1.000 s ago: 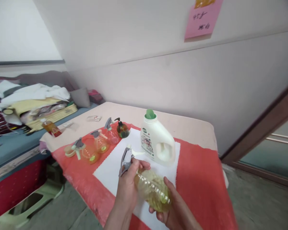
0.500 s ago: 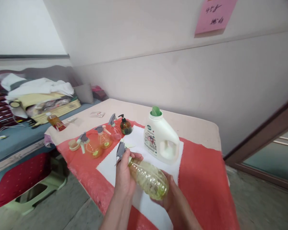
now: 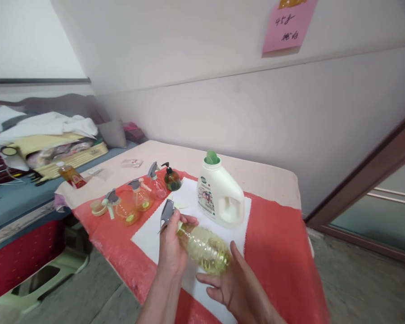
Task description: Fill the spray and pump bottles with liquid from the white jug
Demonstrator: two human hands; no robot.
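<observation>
1. A pale wall (image 3: pixel 175 117) rises behind the table (image 3: pixel 270 177), with a pink note (image 3: pixel 288 27) stuck on it; a cushion (image 3: pixel 112 133) and heaped cloth (image 3: pixel 50 126) lie on the blue seat (image 3: pixel 6 198) over to the left
2. A red cloth (image 3: pixel 280 247) covers much of the table, and a white cloth (image 3: pixel 148 234) lies on top of it
3. The yellow-green spray bottle (image 3: pixel 205 247) is held above the white cloth, tilted, its grey spray head (image 3: pixel 167 213) up to the left and its base lower to the right
4. The left hand (image 3: pixel 172 249) has its fingers wrapped round the bottle's neck, just below the spray head
5. The right hand (image 3: pixel 232 288) is at the base end, its fingers parted and loosely curved, thumb above and the others below; it seems to touch the base, though the overlap makes that hard to tell
6. A white jug (image 3: pixel 219 193) stands upright beyond the bottle, a green cup (image 3: pixel 211 157) in its mouth
7. To the left, two orange spray bottles (image 3: pixel 127 213), a pink spray bottle (image 3: pixel 158 187) and a dark pump bottle (image 3: pixel 172 180) stand in a slanting row, with a small round item (image 3: pixel 98 207) at the near end
</observation>
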